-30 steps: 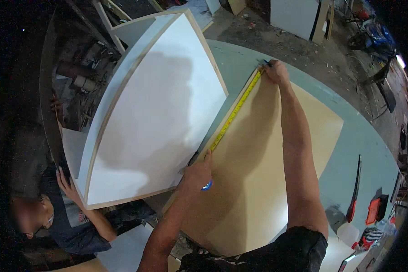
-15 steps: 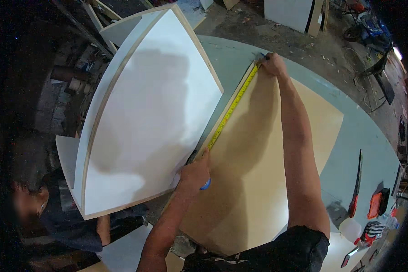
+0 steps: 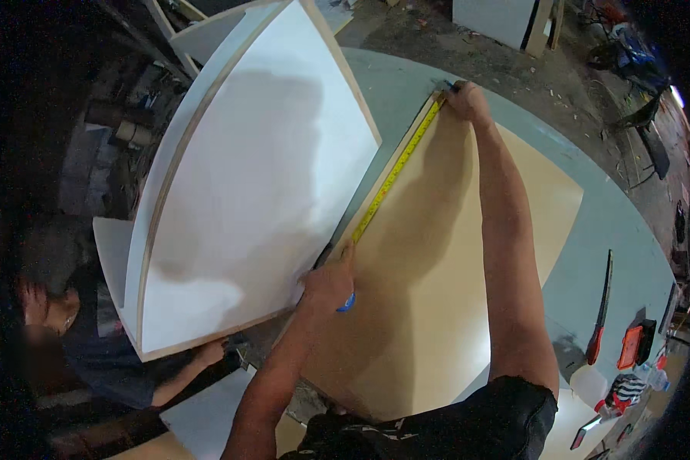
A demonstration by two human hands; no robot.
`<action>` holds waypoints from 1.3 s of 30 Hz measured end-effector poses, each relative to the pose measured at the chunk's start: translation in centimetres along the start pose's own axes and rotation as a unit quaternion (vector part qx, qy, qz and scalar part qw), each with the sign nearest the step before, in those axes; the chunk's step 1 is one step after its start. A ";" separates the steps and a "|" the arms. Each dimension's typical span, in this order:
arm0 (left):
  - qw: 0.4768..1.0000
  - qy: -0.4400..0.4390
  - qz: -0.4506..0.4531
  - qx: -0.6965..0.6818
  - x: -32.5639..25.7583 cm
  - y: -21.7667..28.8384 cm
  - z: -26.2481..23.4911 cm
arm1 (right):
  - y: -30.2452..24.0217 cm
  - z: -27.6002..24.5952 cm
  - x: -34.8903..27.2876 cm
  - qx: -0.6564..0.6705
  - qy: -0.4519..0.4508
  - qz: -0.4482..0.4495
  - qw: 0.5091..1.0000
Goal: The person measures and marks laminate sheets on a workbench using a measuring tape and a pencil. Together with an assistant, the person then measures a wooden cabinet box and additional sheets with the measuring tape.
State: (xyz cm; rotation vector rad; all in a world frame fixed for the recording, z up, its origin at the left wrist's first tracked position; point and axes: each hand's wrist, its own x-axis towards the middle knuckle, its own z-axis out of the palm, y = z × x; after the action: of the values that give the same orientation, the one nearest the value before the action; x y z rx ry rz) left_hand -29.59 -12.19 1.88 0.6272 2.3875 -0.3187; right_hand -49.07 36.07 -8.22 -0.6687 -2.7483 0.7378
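While the yellow tape blade [image 3: 396,170] lies along the tan board's [image 3: 429,314] left edge, I should hold it straight; my left hand [image 3: 330,285] grips its blue case [image 3: 348,303], my right hand [image 3: 469,103] a pen-like tool [image 3: 451,87].

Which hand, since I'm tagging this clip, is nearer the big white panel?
Left. The left hand is close beside the lower right edge of the big white panel; the right hand is farther off, at the far end of the tape.
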 end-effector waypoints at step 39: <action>1.000 0.011 -0.007 0.016 0.1 -1.2 0.7 | -11.2 1.4 -11.9 -0.146 0.020 -0.063 0.987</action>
State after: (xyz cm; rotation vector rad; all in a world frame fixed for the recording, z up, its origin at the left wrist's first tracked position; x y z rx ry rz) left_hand -29.94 -13.43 1.36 0.6314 2.4132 -0.3590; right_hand -43.31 21.19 -4.63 -0.5495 -2.8564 0.2951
